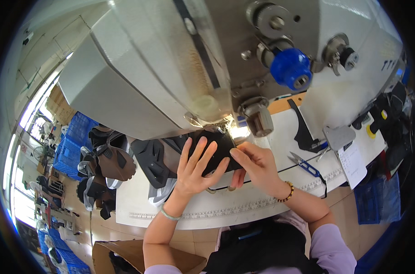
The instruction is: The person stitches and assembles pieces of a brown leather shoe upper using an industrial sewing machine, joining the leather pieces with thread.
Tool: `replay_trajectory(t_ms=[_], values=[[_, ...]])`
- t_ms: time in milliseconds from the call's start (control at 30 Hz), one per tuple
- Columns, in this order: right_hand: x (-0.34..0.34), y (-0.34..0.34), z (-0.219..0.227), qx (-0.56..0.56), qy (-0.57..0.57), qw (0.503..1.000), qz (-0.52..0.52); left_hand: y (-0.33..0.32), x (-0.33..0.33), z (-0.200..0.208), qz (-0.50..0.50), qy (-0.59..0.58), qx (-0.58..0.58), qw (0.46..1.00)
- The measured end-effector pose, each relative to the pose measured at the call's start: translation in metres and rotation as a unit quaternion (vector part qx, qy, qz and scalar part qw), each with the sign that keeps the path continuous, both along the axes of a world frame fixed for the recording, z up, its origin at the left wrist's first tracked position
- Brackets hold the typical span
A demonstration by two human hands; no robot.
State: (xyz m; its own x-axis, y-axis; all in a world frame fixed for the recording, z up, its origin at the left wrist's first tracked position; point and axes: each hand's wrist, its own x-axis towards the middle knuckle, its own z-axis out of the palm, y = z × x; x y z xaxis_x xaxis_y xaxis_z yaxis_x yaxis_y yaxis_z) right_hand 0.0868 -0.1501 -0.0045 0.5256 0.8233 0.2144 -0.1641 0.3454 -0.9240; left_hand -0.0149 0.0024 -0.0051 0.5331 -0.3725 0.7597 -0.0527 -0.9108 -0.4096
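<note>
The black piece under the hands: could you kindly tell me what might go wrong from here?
The left hand lies spread on the black piece, close beneath the sewing machine, so fingers could get caught. The blue-handled snips lie with blades apart beside the right hand, which might get nicked.

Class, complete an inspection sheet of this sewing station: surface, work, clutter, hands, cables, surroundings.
Surface: white table, ruler scale along the near edge.
Work: black piece at the sewing machine; ridged black panel to its left, joining unclear.
Clutter: blue-handled scissors, curved black strip and paper sheet, right.
Hands: left hand on the black piece, fingers spread; right hand at its right edge, grip unclear.
Cables: nothing clearly seen.
Surroundings: blue crates and cardboard box, left.
</note>
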Motion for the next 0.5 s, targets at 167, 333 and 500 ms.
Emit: replay_trajectory(t_ms=[167,333,500], values=[[-0.002,0.001,-0.003,0.007,-0.001,1.0,-0.008,0.0,0.0,-0.008,-0.017,-0.012,-0.037,0.999],[0.0,0.003,-0.004,0.024,0.007,1.0,-0.014,0.0,0.003,-0.003,-0.015,-0.005,-0.04,0.999],[0.001,0.006,0.004,0.011,-0.003,0.998,-0.056,0.003,0.007,0.003,0.003,-0.007,-0.029,1.0]])
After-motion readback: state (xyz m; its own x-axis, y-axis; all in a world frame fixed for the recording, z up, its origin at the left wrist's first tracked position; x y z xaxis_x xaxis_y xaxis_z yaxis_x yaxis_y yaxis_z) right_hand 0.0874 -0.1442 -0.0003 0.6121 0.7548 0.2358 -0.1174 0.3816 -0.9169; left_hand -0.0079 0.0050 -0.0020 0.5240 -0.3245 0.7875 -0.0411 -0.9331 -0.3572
